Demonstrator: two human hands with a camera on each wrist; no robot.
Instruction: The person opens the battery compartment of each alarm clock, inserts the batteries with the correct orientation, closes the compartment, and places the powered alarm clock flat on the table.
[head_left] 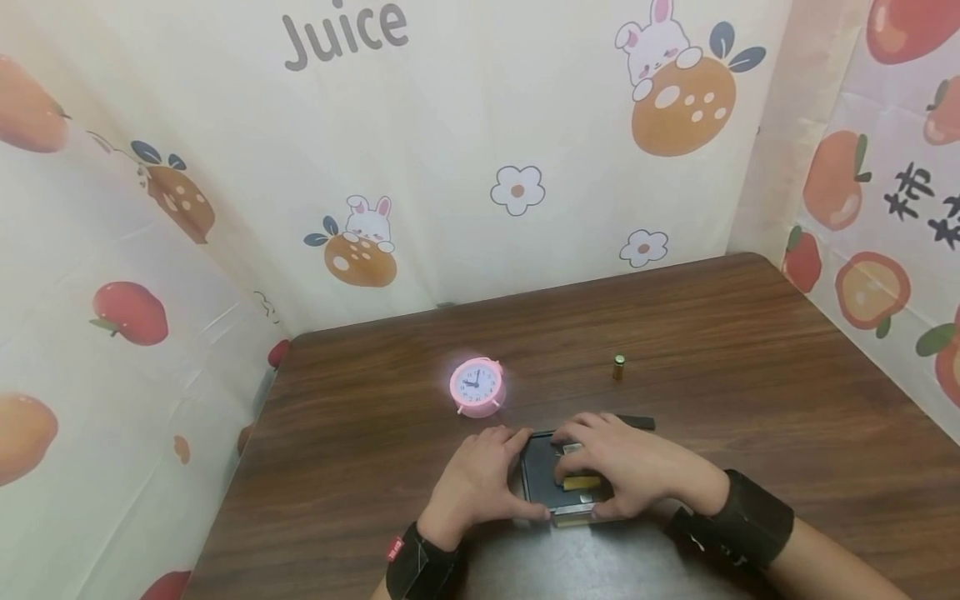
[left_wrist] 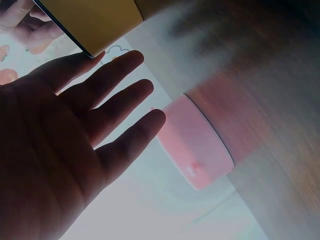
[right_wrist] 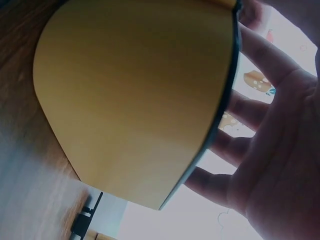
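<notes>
A box-shaped device with gold sides and a black open face [head_left: 542,471] lies between my hands, black face up. Inside its recess is a yellow bar-like piece [head_left: 581,482]; what it is cannot be made out. My left hand [head_left: 483,475] holds the device at its left end, thumb at the near edge and index finger at the far corner. In the left wrist view its other fingers stretch out free. My right hand [head_left: 618,462] reaches over the device, fingers bent onto the black face and thumb at the near edge. The gold side [right_wrist: 135,100] fills much of the right wrist view.
A pink alarm clock [head_left: 477,387] stands beyond the device to the left. A small gold battery [head_left: 618,367] is farther back on the right. Partly behind my right hand lies a flat black strip [head_left: 636,422]. Printed curtains [head_left: 480,125] border the wooden table [head_left: 360,400].
</notes>
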